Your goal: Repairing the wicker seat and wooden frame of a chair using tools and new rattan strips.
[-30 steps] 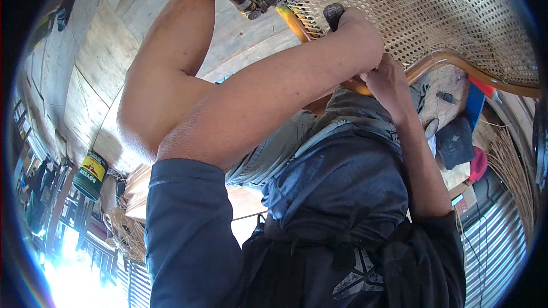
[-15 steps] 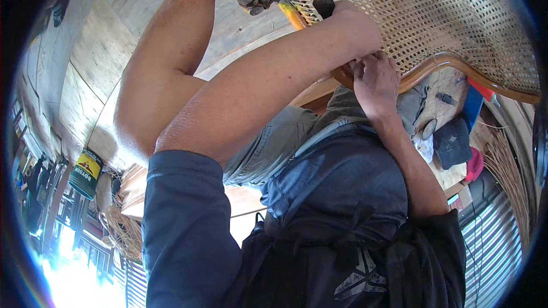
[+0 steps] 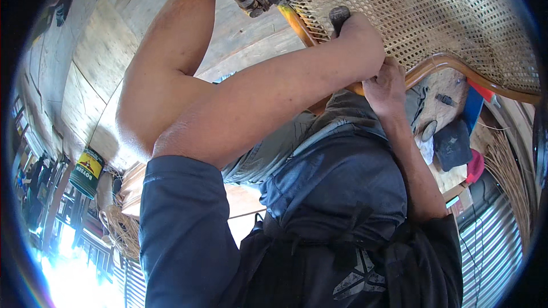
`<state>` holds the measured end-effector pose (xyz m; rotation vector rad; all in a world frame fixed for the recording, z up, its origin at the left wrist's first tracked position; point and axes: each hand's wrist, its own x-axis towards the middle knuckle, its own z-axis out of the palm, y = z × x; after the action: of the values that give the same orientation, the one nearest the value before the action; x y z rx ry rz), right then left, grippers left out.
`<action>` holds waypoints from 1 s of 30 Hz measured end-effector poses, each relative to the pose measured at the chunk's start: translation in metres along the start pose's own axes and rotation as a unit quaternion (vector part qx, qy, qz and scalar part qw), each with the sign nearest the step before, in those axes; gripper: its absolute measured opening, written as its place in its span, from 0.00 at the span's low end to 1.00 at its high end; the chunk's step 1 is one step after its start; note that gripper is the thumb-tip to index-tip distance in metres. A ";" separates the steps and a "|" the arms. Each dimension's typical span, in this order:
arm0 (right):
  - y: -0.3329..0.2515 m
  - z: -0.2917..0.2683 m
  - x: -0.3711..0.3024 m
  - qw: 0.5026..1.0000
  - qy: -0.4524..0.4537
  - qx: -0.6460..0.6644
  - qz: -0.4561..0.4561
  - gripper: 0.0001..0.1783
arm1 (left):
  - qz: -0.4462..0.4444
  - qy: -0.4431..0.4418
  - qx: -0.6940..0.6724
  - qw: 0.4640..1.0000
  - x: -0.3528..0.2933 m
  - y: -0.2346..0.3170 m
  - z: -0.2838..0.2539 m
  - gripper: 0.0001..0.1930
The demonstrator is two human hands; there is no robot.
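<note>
My left hand is closed round a dark, blunt-ended handle that sticks out past the fist. The rest of that tool is hidden, so its kind does not show. Just below and touching it, my right hand has its fingers curled together at the edge of a curved brown wooden frame. What lies between those fingers cannot be made out. The frame borders a woven cane panel with open holes, behind both hands.
Dark poles bound together meet the panel's left corner. My bent bare leg is at left, over plank flooring. A green-and-yellow can and cane bundles lie farther left. Dark cloth and long strips are at right.
Both hands have shifted slightly right and down along the frame. The dark handle has moved with my left hand, its end now farther right and lower.
</note>
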<state>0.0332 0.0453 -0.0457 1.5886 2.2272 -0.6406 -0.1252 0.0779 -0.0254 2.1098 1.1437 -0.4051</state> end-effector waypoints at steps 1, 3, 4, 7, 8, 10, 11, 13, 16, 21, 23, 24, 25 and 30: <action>0.001 0.001 0.001 1.000 -0.004 0.012 0.001 0.15 | -0.010 -0.012 -0.008 1.000 0.001 0.001 0.000 0.10; 0.000 0.003 0.001 1.000 -0.001 0.008 0.006 0.15 | -0.007 -0.013 -0.013 1.000 0.001 0.000 0.002 0.10; -0.002 0.004 0.000 1.000 0.009 -0.007 0.010 0.14 | 0.007 0.000 -0.009 1.000 0.001 -0.003 0.002 0.10; -0.008 0.005 -0.005 0.998 0.018 -0.052 0.028 0.13 | 0.013 -0.012 -0.008 1.000 0.000 -0.011 0.001 0.13; -0.011 0.005 -0.006 0.997 0.026 -0.065 0.025 0.13 | 0.010 -0.023 -0.011 1.000 0.001 -0.013 0.000 0.14; -0.015 0.004 -0.007 0.997 0.019 -0.069 0.039 0.13 | 0.006 -0.046 -0.024 0.999 0.003 -0.019 -0.001 0.14; -0.017 0.003 -0.007 0.997 0.027 -0.070 0.035 0.12 | 0.002 -0.055 -0.030 0.998 0.005 -0.021 -0.002 0.15; -0.020 0.003 -0.007 0.996 0.031 -0.073 0.035 0.12 | 0.002 -0.048 -0.034 0.998 0.006 -0.023 0.000 0.15; -0.024 0.004 -0.003 0.997 0.035 -0.066 0.026 0.12 | 0.014 -0.047 -0.027 0.998 0.005 -0.026 0.001 0.14; -0.017 0.005 0.000 0.999 0.026 -0.032 -0.009 0.11 | 0.000 -0.040 -0.043 0.998 -0.001 -0.025 0.001 0.15; -0.008 0.003 0.000 1.000 0.015 0.012 -0.021 0.11 | -0.013 -0.044 -0.036 0.998 -0.002 -0.025 0.001 0.15; -0.005 0.003 -0.002 0.998 0.019 0.035 -0.039 0.11 | -0.017 -0.042 -0.052 0.998 -0.003 -0.026 0.003 0.15; -0.001 0.002 -0.003 0.998 0.014 0.050 -0.030 0.10 | -0.021 -0.037 -0.065 0.997 -0.004 -0.029 0.005 0.15; 0.004 0.004 -0.001 0.997 0.028 0.062 -0.035 0.10 | -0.008 -0.035 -0.077 0.996 -0.001 -0.036 0.008 0.14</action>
<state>0.0379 0.0431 -0.0493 1.6110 2.3339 -0.7777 -0.1554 0.0855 -0.0459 1.9401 1.1152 -0.3832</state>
